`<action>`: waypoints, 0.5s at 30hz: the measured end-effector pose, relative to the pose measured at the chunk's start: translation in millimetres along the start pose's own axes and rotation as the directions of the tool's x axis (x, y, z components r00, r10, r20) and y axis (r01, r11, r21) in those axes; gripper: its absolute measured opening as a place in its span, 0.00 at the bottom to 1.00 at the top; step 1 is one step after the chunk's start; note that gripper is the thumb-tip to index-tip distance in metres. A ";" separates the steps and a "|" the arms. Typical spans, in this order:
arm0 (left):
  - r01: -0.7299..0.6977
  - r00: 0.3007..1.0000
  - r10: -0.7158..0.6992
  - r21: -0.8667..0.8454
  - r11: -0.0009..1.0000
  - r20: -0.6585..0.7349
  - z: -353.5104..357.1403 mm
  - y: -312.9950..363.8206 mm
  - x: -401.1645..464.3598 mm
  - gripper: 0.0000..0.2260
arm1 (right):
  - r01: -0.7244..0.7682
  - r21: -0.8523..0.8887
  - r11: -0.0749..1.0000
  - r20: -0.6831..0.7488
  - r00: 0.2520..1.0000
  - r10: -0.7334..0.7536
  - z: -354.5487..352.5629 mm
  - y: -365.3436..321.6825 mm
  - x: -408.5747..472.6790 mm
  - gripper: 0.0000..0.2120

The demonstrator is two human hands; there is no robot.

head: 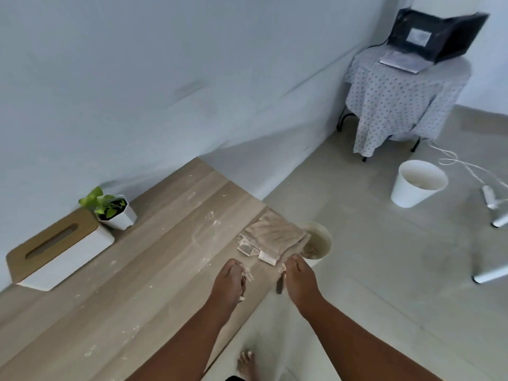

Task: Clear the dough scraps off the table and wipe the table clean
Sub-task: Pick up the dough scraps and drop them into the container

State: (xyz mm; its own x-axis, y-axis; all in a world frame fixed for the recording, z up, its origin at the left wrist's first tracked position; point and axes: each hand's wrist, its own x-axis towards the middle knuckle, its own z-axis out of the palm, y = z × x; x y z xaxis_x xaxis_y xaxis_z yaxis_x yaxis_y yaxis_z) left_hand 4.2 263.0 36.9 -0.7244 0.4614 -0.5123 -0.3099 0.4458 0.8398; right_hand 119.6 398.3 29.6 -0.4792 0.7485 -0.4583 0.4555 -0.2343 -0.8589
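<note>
- The counter [143, 284] is the biggest thing I see. It is a long wooden top against the wall, and it carries flour marks and small pale crumbs over much of its surface, so I judge that the wiping is not yet done.
- A white bin [417, 184] stands on the floor, well apart from the counter, too far for scraps to drop into it from the edge.
- A tissue box [59, 259] with a wooden lid and a small plant pot [118, 215] stand at the wall side, away from where I work.
- The cloth [275, 237] lies folded at the corner of the counter, just beyond my hands. I think it waits there for the wiping step.
- A smaller pale bucket [319, 242] stands just beside that corner, below the edge, with some bits inside. I judge it is placed there to catch scraps pushed off the counter.
- My left hand [229, 279] has its fingers curled down and sticky dough scraps [247, 274] cling to the fingertips. It seems to pinch them, but I cannot tell this surely.
- My right hand [298, 276] is over the counter edge and grips a dark, narrow tool [279, 284], perhaps a scraper, with dough also at its fingers.
</note>
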 end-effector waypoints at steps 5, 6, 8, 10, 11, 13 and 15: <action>0.023 0.994 -0.026 0.027 0.999 0.110 62.0 20.5 30.6 0.14 | -0.056 0.057 0.997 -0.098 0.993 0.061 -52.2 8.2 24.5 0.11; 0.025 0.991 -0.027 0.020 0.999 0.132 76.1 24.5 37.3 0.14 | -0.072 0.074 0.995 -0.111 0.991 0.080 -62.4 10.2 31.2 0.11; 0.041 0.984 -0.039 -0.006 0.999 0.177 103.0 33.1 49.2 0.13 | -0.092 0.104 0.990 -0.143 0.984 0.106 -82.2 12.7 45.8 0.10; 0.040 0.973 -0.045 0.025 0.999 0.226 127.0 42.1 61.2 0.08 | -0.094 0.123 0.988 -0.184 0.976 0.116 -100.6 11.8 61.6 0.09; 0.029 0.967 -0.040 0.049 0.998 0.251 139.1 47.2 69.9 0.08 | -0.095 0.134 0.986 -0.203 0.972 0.121 -109.7 9.6 71.7 0.09; -0.002 0.961 -0.023 0.090 0.996 0.276 160.6 57.1 90.3 0.08 | -0.106 0.148 0.983 -0.230 0.963 0.138 -124.8 4.0 93.2 0.09; 0.000 0.954 -0.028 0.093 0.996 0.298 178.4 67.5 108.1 0.08 | -0.122 0.143 0.982 -0.244 0.957 0.155 -136.8 -0.8 111.6 0.09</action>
State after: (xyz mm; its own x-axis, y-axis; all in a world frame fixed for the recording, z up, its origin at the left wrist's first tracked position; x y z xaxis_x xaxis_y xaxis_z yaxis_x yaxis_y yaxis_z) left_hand 14.9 479.8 6.2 -0.4987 0.6566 -0.5659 -0.2514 0.5152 0.8194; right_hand 168.3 566.9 10.4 -0.2053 0.8318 -0.5157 0.3982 -0.4103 -0.8204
